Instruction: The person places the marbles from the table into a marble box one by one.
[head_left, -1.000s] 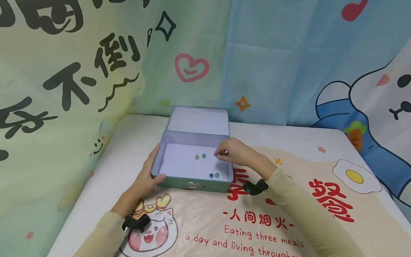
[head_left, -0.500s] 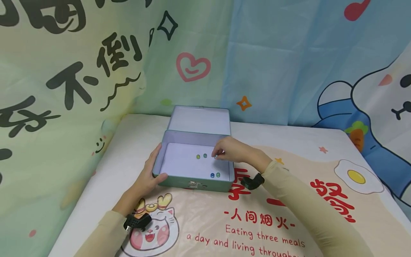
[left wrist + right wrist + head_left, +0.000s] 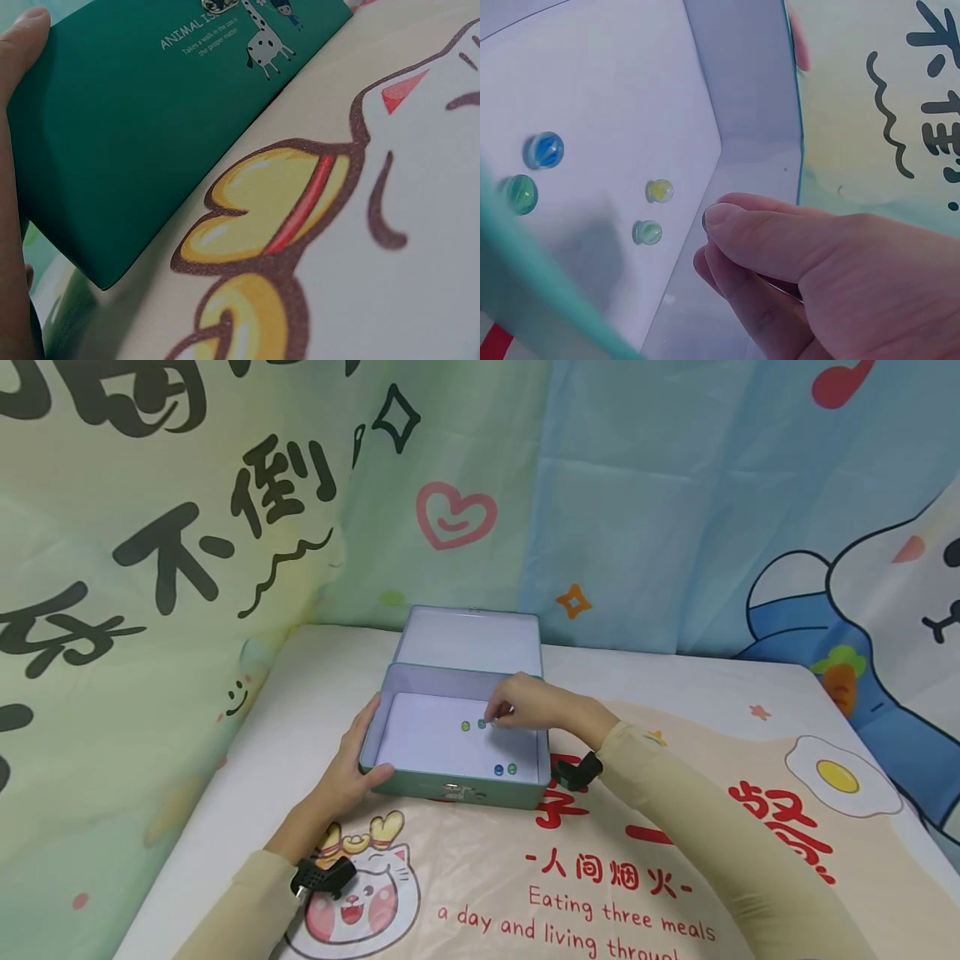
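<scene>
A green tin box [image 3: 420, 785] stands on the table with its lid [image 3: 468, 639] folded back. My left hand [image 3: 345, 772] grips its front left corner, thumb at the front rim and fingers along the outer left side. Over the right part of the box, my right hand [image 3: 528, 702] pinches a small marble [image 3: 705, 218] between thumb and fingertips, mostly hidden by them. On the white floor lie a yellow marble [image 3: 660, 190] and a pale green marble [image 3: 648, 232] as one pair. A blue marble [image 3: 546, 150] and a green marble [image 3: 520, 195] form another pair nearer the front.
The printed table cloth [image 3: 600, 827] carries a cat, an egg and red lettering. A patterned curtain [image 3: 615, 527] hangs behind the table and along its left side. The box's front has a metal clasp [image 3: 454, 791].
My right hand has moved left inside the box with the pinched marble, close to the pale green marble. My left hand stays on the box, and the loose marbles keep their places.
</scene>
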`<state>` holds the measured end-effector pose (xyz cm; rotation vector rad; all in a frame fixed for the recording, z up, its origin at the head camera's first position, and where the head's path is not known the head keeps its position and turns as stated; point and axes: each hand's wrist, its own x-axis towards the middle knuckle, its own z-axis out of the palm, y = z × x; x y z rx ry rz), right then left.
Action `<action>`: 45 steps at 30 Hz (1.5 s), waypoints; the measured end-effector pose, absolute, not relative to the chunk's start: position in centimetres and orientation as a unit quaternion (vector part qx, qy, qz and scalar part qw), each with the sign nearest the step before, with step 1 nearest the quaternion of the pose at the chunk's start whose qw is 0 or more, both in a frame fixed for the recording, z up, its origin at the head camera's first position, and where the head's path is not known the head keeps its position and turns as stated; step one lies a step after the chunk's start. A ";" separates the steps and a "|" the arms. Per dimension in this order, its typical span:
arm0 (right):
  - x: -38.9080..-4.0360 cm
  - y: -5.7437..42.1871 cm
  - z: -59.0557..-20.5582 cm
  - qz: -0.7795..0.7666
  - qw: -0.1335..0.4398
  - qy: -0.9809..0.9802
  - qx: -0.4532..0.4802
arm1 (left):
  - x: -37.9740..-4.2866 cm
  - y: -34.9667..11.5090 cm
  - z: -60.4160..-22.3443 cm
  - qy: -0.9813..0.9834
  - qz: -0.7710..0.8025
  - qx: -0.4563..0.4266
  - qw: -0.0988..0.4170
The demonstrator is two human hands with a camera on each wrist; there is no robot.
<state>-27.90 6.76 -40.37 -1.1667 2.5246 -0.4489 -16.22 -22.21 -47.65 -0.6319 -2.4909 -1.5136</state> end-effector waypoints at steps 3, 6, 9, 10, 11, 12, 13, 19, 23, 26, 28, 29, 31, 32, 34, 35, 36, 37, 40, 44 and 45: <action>-28.2 6.4 -40.4 -0.157 0.163 0.884 -0.410 | -16.1 -22.2 -47.4 -0.832 -0.507 -0.210 0.080; -28.5 6.1 -40.7 -0.151 0.162 0.885 -0.410 | -16.2 -22.3 -47.5 -0.829 -0.511 -0.214 0.080; -28.8 5.8 -41.0 -0.149 0.161 0.888 -0.404 | -16.4 -22.3 -47.6 -0.823 -0.517 -0.223 0.082; -28.8 5.7 -41.1 -0.150 0.161 0.889 -0.402 | -16.4 -22.3 -47.6 -0.821 -0.518 -0.225 0.083; -28.9 5.7 -41.2 -0.153 0.160 0.888 -0.402 | -16.4 -22.3 -47.6 -0.820 -0.519 -0.227 0.084; -29.0 5.6 -41.2 -0.156 0.158 0.889 -0.402 | -16.4 -22.3 -47.6 -0.819 -0.519 -0.229 0.087; -29.1 5.5 -41.3 -0.158 0.155 0.889 -0.401 | -16.4 -22.3 -47.6 -0.819 -0.519 -0.230 0.087; -29.6 5.0 -41.4 -0.165 0.126 0.888 -0.411 | -16.4 -22.4 -47.7 -0.824 -0.513 -0.225 0.087; -29.8 4.6 -41.6 -0.164 0.113 0.885 -0.421 | -16.4 -22.4 -47.7 -0.825 -0.512 -0.223 0.086; -30.0 4.5 -41.8 -0.166 0.107 0.884 -0.424 | -16.4 -22.5 -47.7 -0.822 -0.517 -0.226 0.084; -30.1 4.4 -42.0 -0.170 0.105 0.883 -0.425 | -16.6 -22.5 -48.0 -0.820 -0.519 -0.226 0.081; -30.1 4.3 -42.1 -0.172 0.104 0.883 -0.425 | -16.7 -22.6 -48.3 -0.821 -0.519 -0.225 0.081; -30.2 4.3 -42.4 -0.174 0.103 0.883 -0.425 | -17.2 -22.9 -49.2 -0.824 -0.514 -0.222 0.084; -30.2 4.3 -42.6 -0.175 0.104 0.883 -0.423 | -17.4 -23.0 -49.8 -0.826 -0.512 -0.220 0.085; -30.2 4.3 -42.9 -0.176 0.105 0.884 -0.420 | -17.8 -23.3 -50.7 -0.831 -0.505 -0.216 0.087; -30.2 4.4 -43.1 -0.176 0.104 0.885 -0.419 | -18.0 -23.4 -51.1 -0.832 -0.502 -0.217 0.090; -30.2 4.4 -43.3 -0.175 0.104 0.886 -0.417 | -18.1 -23.4 -51.3 -0.833 -0.501 -0.217 0.091; -30.3 4.4 -43.4 -0.175 0.103 0.887 -0.416 | -18.1 -23.4 -51.4 -0.831 -0.503 -0.219 0.091; -30.3 4.4 -43.8 -0.168 0.095 0.889 -0.415 | -18.2 -23.5 -51.5 -0.826 -0.509 -0.224 0.091; -30.4 4.3 -44.4 -0.147 0.079 0.892 -0.420 | -18.3 -23.5 -51.4 -0.826 -0.508 -0.225 0.092; -30.5 4.3 -44.5 -0.141 0.076 0.893 -0.421 | -18.3 -23.5 -51.4 -0.827 -0.507 -0.224 0.093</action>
